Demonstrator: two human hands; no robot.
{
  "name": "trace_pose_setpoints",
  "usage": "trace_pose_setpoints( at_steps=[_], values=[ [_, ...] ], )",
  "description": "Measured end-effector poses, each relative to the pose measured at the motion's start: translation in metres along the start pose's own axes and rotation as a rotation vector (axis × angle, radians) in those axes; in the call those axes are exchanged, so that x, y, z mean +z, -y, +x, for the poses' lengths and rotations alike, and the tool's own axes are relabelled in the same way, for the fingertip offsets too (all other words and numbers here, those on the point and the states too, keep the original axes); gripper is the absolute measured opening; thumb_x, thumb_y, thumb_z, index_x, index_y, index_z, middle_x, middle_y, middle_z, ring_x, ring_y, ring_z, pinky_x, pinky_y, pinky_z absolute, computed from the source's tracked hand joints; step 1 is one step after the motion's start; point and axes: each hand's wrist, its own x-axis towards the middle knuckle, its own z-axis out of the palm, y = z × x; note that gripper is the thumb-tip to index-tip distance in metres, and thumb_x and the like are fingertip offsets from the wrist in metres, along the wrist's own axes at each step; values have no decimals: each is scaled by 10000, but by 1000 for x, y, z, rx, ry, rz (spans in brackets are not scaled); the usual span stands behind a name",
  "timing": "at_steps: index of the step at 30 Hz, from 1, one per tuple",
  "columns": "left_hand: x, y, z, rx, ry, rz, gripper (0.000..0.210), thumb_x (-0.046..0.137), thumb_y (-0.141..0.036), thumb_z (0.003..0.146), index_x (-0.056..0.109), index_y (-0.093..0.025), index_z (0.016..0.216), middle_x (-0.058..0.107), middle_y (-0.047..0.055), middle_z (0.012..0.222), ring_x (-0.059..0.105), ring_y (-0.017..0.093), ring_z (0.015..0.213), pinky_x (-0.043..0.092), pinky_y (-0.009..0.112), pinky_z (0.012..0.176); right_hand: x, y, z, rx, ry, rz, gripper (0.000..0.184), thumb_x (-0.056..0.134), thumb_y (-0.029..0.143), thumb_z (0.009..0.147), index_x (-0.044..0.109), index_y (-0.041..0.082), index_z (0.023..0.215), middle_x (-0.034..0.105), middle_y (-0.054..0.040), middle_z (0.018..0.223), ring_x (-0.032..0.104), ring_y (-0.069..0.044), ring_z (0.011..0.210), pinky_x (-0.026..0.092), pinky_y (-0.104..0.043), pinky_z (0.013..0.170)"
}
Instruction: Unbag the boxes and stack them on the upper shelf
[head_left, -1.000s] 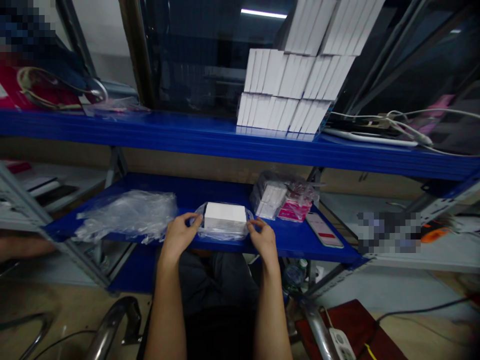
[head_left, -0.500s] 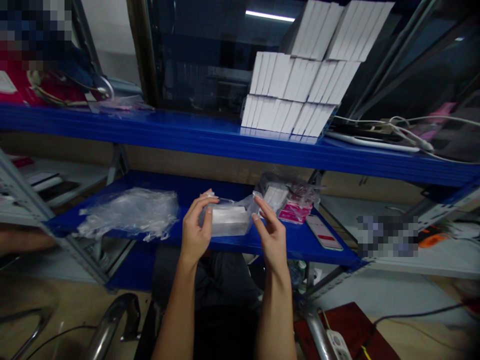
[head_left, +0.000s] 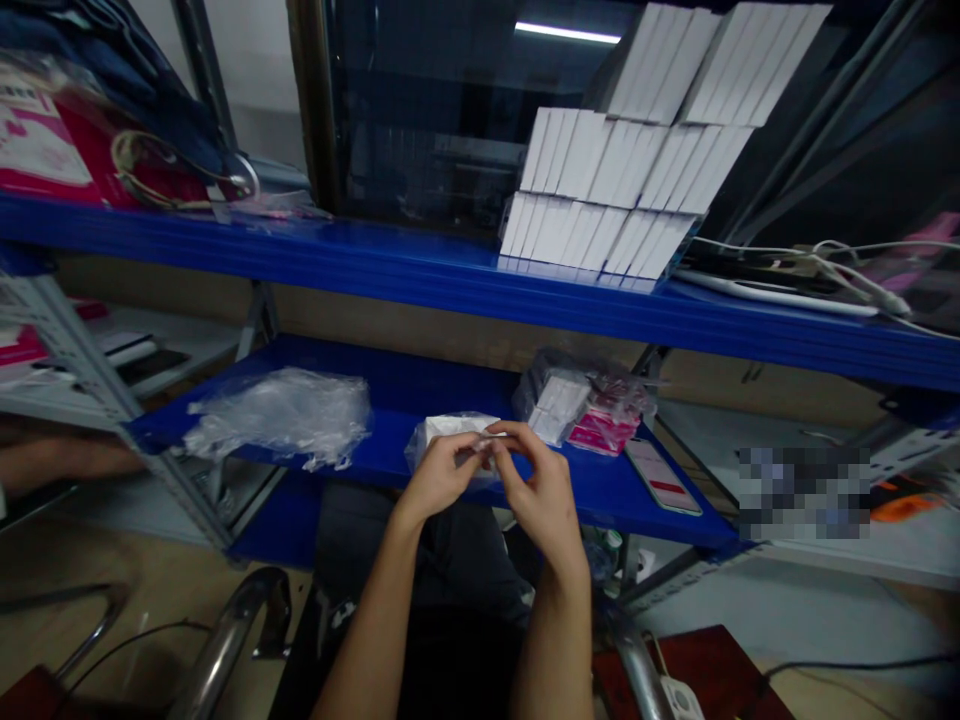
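Note:
A white box [head_left: 459, 424] lies inside a clear plastic bag [head_left: 415, 447] at the front of the blue shelf. My left hand [head_left: 442, 474] pinches the bag's gathered plastic with thumb and finger. Right beside it, my right hand [head_left: 534, 474] pinches the same bunched end, so the fingertips of both hands nearly meet. The hands cover part of the box and bag. Left of them spreads a loose pile of clear plastic bags [head_left: 281, 415].
Behind my right hand sit a bag of white boxes [head_left: 559, 402] and pink packets [head_left: 602, 428]. A phone [head_left: 664, 476] lies at the shelf's right edge. White boxes [head_left: 600, 170] are stacked on the upper blue shelf [head_left: 360, 270]. Another person's arm [head_left: 60, 458] shows at far left.
My hands were apart at the two sides of the bag; now they have come together at its gathered end. The view has shifted slightly, moving the scene to the right.

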Motion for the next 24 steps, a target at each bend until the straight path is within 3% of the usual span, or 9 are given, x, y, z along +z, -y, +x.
trace_pose_setpoints(
  at_steps=[6, 9, 13, 17, 24],
  values=[
    [3, -8, 2, -32, -105, -115, 288, 618, -449, 961, 694, -171, 983, 734, 72, 957, 679, 195, 850, 532, 300, 843, -1, -22, 3, 40, -269, -31, 224, 640, 384, 932, 749, 217, 1033, 786, -87, 1028, 750, -252, 901, 594, -385, 856],
    [7, -14, 3, -15, -110, -137, 337, 543, -486, 1001, 654, -178, 923, 669, 39, 835, 644, 180, 798, 515, 278, 786, 1, -28, 5, 41, -177, 12, 292, 651, 417, 929, 762, 218, 1111, 782, -101, 1099, 745, -260, 934, 598, -404, 862],
    [10, -19, 3, -12, -97, -144, 297, 524, -483, 1016, 593, -201, 955, 615, -2, 819, 616, 152, 771, 492, 249, 752, 2, -34, 7, 36, -97, 130, 263, 700, 455, 903, 780, 208, 948, 782, -91, 936, 740, -248, 833, 608, -382, 791],
    [9, -22, 3, -47, -76, -117, 290, 497, -496, 1024, 555, -216, 976, 627, -7, 854, 628, 150, 797, 492, 242, 758, 2, -41, 9, 40, -62, 162, 278, 762, 468, 845, 756, 201, 923, 755, -81, 875, 720, -235, 767, 599, -362, 734],
    [11, -24, 6, -50, -51, 13, 318, 468, -503, 1034, 573, -215, 949, 629, -11, 831, 638, 146, 758, 492, 236, 700, 6, -44, 12, 31, -60, -2, 226, 679, 426, 893, 677, 209, 829, 691, -63, 825, 660, -221, 747, 539, -335, 695]
  ],
)
